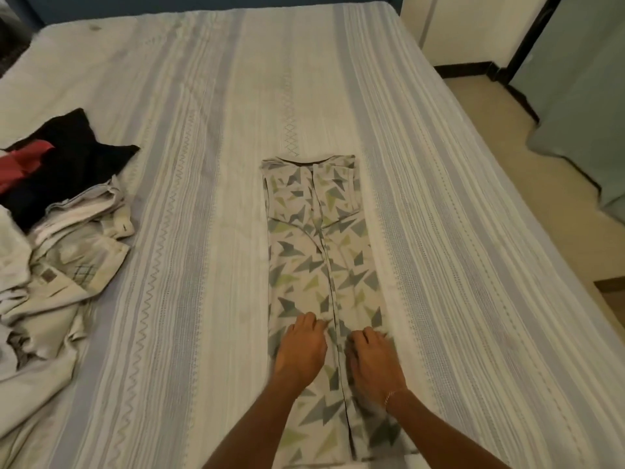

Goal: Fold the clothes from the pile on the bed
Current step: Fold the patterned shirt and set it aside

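1. Both hands lie palm-down on the garment [321, 265], near the picture's 6 o'clock edge, side by side and not touching.
2. The left hand [301, 346] rests on the left half, fingers bent at the knuckles with tips pressing into the cloth; whether they pinch a fold cannot be told.
3. The right hand [373, 358] rests on the right half, a thin bracelet [390, 397] at the wrist; its fingers are likewise curled down onto the fabric, and a grip cannot be told.
4. The garment, white with grey and green triangles, lies folded into a long narrow strip on the bed [439, 231], running from 6 o'clock up to the centre, its neckline at the far end.
5. At 9 o'clock the pile [64, 238] sits rumpled on the bed, well apart from the strip: pale clothes nearest, black and red pieces behind.
6. At 3 o'clock lies the floor [500, 123].
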The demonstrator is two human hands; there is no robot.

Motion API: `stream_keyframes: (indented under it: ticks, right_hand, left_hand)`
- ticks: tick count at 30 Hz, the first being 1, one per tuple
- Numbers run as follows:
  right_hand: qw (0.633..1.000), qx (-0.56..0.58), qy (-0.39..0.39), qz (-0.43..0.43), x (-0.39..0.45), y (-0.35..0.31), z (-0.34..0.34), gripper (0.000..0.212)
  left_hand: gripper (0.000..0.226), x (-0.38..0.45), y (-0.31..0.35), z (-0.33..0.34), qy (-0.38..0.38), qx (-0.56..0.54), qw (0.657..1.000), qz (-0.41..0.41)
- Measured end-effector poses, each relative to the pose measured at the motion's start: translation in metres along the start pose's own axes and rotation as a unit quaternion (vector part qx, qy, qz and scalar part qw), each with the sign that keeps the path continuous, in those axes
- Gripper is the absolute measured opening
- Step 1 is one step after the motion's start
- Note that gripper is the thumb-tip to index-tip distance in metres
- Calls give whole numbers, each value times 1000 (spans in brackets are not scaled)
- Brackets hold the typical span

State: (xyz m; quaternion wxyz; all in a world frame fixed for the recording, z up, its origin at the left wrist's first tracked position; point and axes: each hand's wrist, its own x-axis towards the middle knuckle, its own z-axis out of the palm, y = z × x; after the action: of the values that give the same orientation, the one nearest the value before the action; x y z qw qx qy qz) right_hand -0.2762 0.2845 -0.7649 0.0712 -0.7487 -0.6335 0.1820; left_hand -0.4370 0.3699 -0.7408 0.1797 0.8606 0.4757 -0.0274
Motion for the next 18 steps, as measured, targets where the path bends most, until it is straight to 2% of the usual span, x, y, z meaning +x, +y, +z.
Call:
stream_keyframes:
  ticks: [5,7,9,11,12,13,15,17,18]
  right_hand:
    - [996,12,-68,-54,-9,-5,-16,15]
    - [997,46,-45,-31,-31,-3,-20,20]
    - [999,28,10,42,-62,2,-21,32]
    - [983,-3,19,182,-95,7,-19,58]
    - [968,38,15,247,-107,10,-16,64]
    - [948,108,14,301,-114,13,-16,62]
    - [905,244,5,349,-122,20,-19,46]
    - [876,328,-23,352,-126,30,-25,23]
    - [865,362,-33,347,-127,33,-28,20]
  left_hand:
    - [26,-46,8,8,3,-28,991,-131]
    - [29,-68,13,9,-5,-5,977,-214]
    - [40,-92,13,16,-18,-35,952,-303]
    - [56,-115,8,24,-20,-132,917,-375]
    - [59,-124,6,25,-16,-189,897,-399]
    - [56,-129,1,27,-15,-240,878,-413]
    - [38,-141,-5,24,-26,-308,849,-429]
    - [28,-149,-10,23,-39,-345,837,-424]
    - [23,-153,-10,21,-39,-362,835,-414]
